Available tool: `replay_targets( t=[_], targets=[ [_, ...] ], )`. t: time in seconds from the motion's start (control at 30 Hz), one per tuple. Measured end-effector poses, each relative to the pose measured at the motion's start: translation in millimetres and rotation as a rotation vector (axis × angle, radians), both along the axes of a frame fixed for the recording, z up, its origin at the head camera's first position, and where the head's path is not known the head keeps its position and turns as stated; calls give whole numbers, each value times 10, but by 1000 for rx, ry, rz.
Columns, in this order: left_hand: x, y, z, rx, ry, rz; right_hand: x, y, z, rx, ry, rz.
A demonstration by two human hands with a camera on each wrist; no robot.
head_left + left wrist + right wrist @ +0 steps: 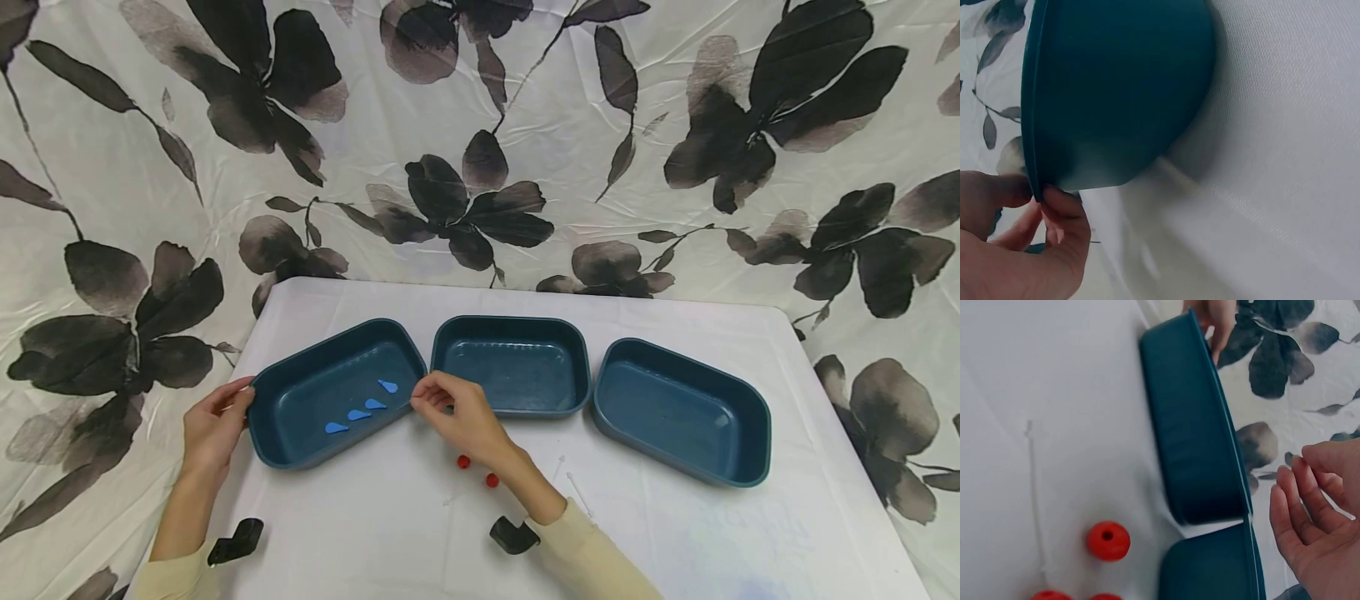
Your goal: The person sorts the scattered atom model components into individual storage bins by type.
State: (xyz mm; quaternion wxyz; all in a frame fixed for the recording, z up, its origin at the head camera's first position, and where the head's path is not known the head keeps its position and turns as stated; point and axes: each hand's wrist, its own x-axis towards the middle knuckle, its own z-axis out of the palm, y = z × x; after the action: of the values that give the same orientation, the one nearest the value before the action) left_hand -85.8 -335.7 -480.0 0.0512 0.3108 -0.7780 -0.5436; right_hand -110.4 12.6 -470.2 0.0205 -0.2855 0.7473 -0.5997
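My left hand (213, 425) pinches the left end of a dark teal tray (272, 379), thumb and fingers on either side of its rim in the left wrist view. Several flat blue teardrop-shaped pieces (358, 414) lie in a row inside this tray. My right hand (465, 417) hovers by the tray's right end, overlapping the middle tray (517, 414) in the head view. Its fingers are loosely bent, and nothing shows between thumb and fingertips in the right wrist view. Red round beads (463, 462) lie on the table below it; one (1109, 540) shows a hole.
A third teal tray (682, 400) stands at the right, angled, beside the middle one. The white-covered table (375, 533) ends at a floral cloth (450, 125) behind. A black wrist device (514, 535) sits at the right forearm, another (236, 542) at the left.
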Motion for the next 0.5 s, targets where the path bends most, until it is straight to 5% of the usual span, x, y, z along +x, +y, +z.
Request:
replay_targets(
  t=[0.5],
  targets=[
    [139,165,160,-427,37,-32,144,310,-23,59,-35,-99]
  ],
)
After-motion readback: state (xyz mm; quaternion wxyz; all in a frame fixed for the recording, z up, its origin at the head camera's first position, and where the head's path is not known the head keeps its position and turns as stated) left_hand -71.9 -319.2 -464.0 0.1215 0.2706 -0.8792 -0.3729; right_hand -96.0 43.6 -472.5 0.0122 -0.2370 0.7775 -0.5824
